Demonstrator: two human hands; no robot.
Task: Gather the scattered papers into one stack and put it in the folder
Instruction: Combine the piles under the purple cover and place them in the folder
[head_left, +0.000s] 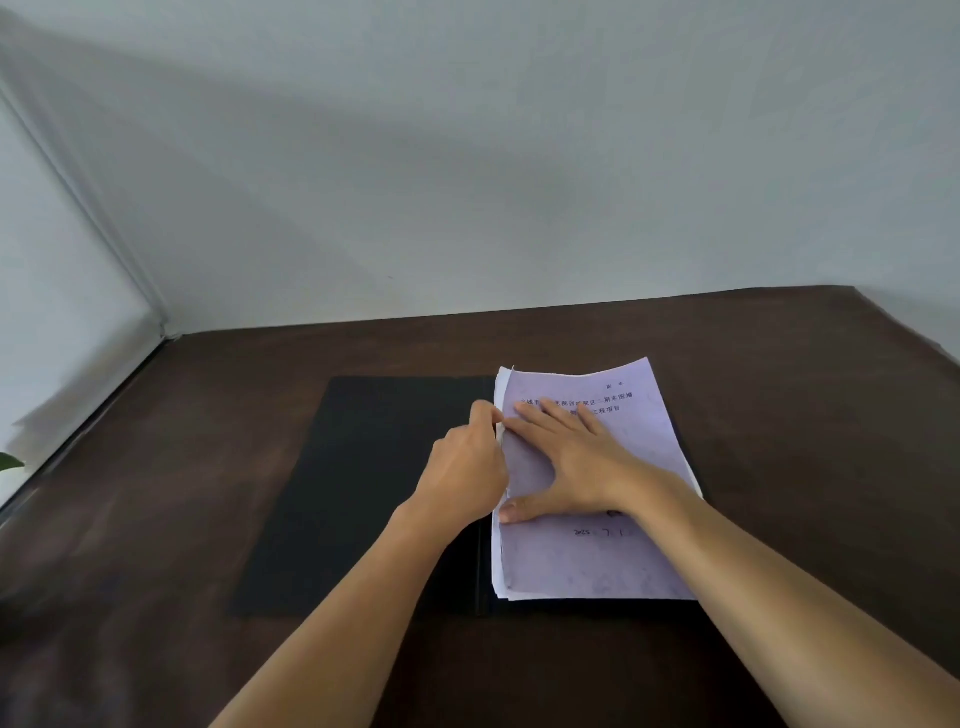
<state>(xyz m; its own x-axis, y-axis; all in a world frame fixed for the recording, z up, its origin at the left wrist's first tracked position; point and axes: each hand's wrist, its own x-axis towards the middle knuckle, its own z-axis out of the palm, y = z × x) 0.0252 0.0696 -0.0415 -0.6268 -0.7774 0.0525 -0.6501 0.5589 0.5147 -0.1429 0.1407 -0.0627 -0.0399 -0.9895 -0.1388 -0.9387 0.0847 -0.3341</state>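
Your right hand (576, 462) lies spread flat on the paper stack (592, 551), which rests on the right half of the open folder (363, 493). Your left hand (467, 467) pinches the stack's left edge. Judged step: squaring. Next, close the cover.

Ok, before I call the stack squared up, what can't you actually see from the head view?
- Left hand: fingertips sit at the stack's left edge; whether they pinch or only push it is hidden by the hand.
- Title print: partly covered by the right hand.
- Sheet count: the edges are too fine to count.
- Folder's right half: covered by the stack, so any clip or pocket is unseen.
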